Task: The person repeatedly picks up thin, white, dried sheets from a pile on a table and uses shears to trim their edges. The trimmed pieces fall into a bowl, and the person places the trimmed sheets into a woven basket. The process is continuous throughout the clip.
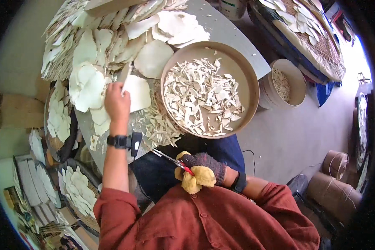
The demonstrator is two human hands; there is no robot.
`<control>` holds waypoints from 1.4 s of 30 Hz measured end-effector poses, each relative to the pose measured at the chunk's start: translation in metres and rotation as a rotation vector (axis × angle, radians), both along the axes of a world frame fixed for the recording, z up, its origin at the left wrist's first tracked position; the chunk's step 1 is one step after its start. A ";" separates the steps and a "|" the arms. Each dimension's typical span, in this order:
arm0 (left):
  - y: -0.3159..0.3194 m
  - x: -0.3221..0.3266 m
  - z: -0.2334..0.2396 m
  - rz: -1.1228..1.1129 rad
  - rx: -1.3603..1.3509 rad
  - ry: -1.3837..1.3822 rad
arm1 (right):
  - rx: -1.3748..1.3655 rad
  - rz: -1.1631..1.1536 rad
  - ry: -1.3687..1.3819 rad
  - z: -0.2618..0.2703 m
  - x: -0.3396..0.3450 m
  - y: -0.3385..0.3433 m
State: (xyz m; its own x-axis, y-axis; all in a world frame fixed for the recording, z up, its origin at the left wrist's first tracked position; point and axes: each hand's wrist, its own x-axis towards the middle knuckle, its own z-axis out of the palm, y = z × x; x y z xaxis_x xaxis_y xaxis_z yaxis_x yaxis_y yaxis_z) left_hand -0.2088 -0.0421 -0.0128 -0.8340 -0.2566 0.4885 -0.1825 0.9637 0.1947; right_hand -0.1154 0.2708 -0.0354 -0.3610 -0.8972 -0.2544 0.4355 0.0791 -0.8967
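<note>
My bare left hand [117, 101] pinches a thin pale dried slice [125, 74] held on edge above the table. Around it lie more flat slices, including a loose pile [86, 86] to its left and a single broad slice [139, 93] to its right. In front of my shirt, my gloved right hand [204, 165] grips scissors [168, 157] with red handles and yellow padding. Their blades point up and left toward a heap of narrow trimmings [161, 128] at the table's edge. A round shallow tray [242, 68] holds many cut pale pieces.
Tall stacks of slices [57, 53] fill the far left of the grey table [240, 40]. A bucket of trimmings [295, 100] stands right of the table. Beyond it is a woven rack with slices [323, 50]. More slice-filled baskets [59, 142] sit at left.
</note>
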 end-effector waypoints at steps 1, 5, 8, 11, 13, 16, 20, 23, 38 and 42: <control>-0.001 0.008 0.007 0.107 0.083 -0.017 | -0.015 -0.040 -0.038 -0.001 0.000 0.001; 0.005 0.054 0.035 0.007 0.746 0.250 | 0.030 -0.064 -0.019 -0.005 -0.001 -0.004; 0.024 0.089 0.040 0.068 1.331 0.380 | -0.336 -0.320 -0.228 -0.011 0.008 -0.013; 0.049 0.110 0.035 0.075 1.695 0.419 | -0.423 -0.352 -0.584 -0.026 0.011 -0.024; 0.067 0.121 0.032 0.065 1.750 0.404 | -0.456 -0.357 -0.344 -0.036 0.012 -0.025; 0.091 0.135 0.027 0.117 1.706 0.386 | -0.327 -0.288 -0.084 -0.044 0.015 -0.026; 0.107 0.143 0.021 0.110 1.705 0.478 | -0.370 -0.248 -0.217 -0.040 0.021 -0.030; 0.108 0.146 0.020 0.097 1.691 0.497 | -0.336 -0.186 -0.426 -0.034 0.023 -0.031; 0.101 0.156 0.013 0.114 1.735 0.331 | -0.271 -0.297 -0.898 -0.044 0.026 -0.031; 0.096 0.161 0.010 0.092 1.795 0.299 | -0.145 -0.245 -0.622 -0.056 0.026 -0.028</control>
